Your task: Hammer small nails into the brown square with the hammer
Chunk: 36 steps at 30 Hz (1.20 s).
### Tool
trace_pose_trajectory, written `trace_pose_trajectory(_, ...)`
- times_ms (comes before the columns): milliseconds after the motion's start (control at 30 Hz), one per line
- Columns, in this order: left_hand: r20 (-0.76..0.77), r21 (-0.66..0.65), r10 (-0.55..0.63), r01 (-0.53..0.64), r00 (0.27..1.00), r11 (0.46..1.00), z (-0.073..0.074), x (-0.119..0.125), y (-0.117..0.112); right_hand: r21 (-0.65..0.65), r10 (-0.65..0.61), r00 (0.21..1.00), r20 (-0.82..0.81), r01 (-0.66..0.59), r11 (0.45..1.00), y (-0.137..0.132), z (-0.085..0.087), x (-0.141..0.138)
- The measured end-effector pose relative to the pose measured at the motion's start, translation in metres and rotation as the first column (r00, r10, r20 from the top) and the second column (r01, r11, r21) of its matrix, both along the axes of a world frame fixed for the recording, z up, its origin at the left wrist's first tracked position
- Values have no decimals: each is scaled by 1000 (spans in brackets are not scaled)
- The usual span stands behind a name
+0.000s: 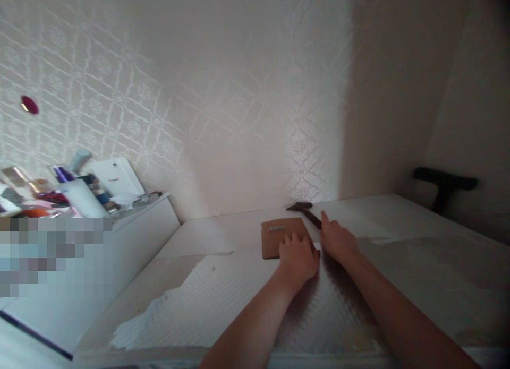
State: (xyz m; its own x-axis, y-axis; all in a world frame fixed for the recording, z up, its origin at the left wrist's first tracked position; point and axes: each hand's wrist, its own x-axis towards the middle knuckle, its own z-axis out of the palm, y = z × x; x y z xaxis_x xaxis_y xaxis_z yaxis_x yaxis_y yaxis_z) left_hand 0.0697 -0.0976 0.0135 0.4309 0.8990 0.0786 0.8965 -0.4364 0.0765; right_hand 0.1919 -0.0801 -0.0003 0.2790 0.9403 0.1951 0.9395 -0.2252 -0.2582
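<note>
A flat brown cardboard piece (274, 245) lies on the white surface in front of me. My left hand (298, 256) grips its lower right part, fingers curled over the top and thumb at the right edge. Near the board's upper edge is a short row of small silvery marks or pieces (276, 228), too blurred to name. My right hand (338, 240) is closed around the handle of a hammer (314, 218), index finger raised. The dark hammer head is low, beyond the board's upper right corner and close to the wall.
Below the hands, a torn whitish textured sheet (191, 294) covers part of the worn tabletop (167, 247). At left a white cabinet (139, 252) carries bottles, tubes and a white box (115, 178). The patterned wall (239, 119) rises behind; a black T-shaped object (444, 183) stands at right.
</note>
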Motion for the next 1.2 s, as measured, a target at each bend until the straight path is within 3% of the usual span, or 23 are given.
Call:
trace_pose_trajectory(100,12,18,-1,1,1000,1000,-6,-6,12,71,32,990,-134,-22,997,3,3,1)
trace_pose_trajectory(167,30,36,-9,8,1000,999,-10,-11,22,118,67,948,-310,-32,993,6,6,1)
trace_pose_trajectory(233,45,44,-21,19,999,999,-14,-17,31,130,113,832,-544,-50,990,6,9,-2)
trace_pose_trajectory(300,62,53,-24,21,998,998,-17,-21,38,122,151,648,-746,-89,989,6,10,-6)
trace_pose_trajectory(367,75,57,-16,12,997,998,-18,-23,43,120,176,486,-856,-145,982,4,10,-10)
trace_pose_trajectory(433,78,61,-9,5,997,998,-18,-24,45,130,200,403,-893,-195,972,3,9,-13)
trace_pose_trajectory(700,71,75,-19,14,997,997,-18,-24,44,157,219,297,-929,-219,963,0,13,-16)
trace_pose_trajectory(1200,82,74,-23,17,996,997,-18,-25,45,124,181,254,-950,-225,966,-4,20,-17)
